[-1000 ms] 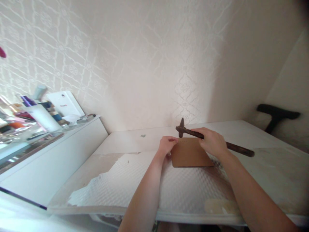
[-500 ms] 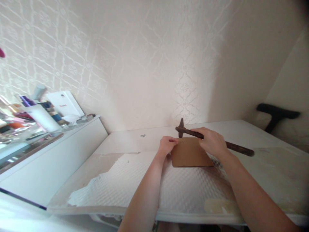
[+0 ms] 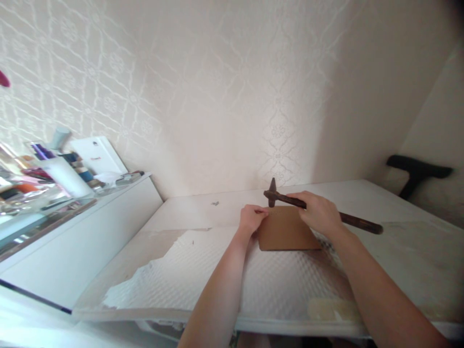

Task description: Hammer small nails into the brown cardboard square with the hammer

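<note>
My right hand (image 3: 321, 212) is wrapped around the dark wooden handle of a hammer (image 3: 290, 199). The hammer's head is just above the far edge of a flat brown board (image 3: 290, 232), near its left corner. At that corner my left hand (image 3: 251, 218) has its fingertips pinched together against the board. Whatever they pinch is too small to make out. Tiny marks show on the board beside those fingertips. The board lies on a white quilted sheet (image 3: 174, 270).
The sheet covers part of a white worktop (image 3: 188, 210) with worn patches. Small metal bits (image 3: 215, 203) lie towards the wall. A raised white cabinet (image 3: 119, 227) at the left carries bottles and a white box (image 3: 97, 155). A black T-shaped object (image 3: 416, 169) stands far right.
Both hands, the hammer and the board keep nearly the same places. The whole view has shifted very slightly.
</note>
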Demonstrator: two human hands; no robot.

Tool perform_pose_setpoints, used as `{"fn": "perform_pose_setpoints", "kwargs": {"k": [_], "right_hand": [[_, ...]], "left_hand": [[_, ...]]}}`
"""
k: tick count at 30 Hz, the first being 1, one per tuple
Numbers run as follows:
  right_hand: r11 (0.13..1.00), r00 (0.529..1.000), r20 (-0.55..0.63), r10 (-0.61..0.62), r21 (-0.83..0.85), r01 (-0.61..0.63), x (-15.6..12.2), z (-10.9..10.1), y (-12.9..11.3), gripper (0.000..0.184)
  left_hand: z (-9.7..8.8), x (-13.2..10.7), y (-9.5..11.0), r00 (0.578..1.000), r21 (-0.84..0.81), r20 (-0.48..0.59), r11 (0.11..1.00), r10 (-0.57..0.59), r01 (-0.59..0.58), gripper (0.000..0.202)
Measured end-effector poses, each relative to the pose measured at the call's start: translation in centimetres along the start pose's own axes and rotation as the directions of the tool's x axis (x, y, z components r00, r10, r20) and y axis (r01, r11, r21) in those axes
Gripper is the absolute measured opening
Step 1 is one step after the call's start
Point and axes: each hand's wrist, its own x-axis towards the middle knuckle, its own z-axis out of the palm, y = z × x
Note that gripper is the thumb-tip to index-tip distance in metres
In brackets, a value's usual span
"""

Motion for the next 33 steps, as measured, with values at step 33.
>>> {"fn": "perform_pose_setpoints", "kwargs": {"k": [33], "right_hand": [[0.999, 0.999, 0.009, -0.041, 0.022, 0.041, 0.04, 0.27, 0.12, 0.043]], "left_hand": [[-0.11, -0.38, -0.88, 0.976, 0.109, 0.020, 0.970, 0.218, -0.219, 0.018]]}}
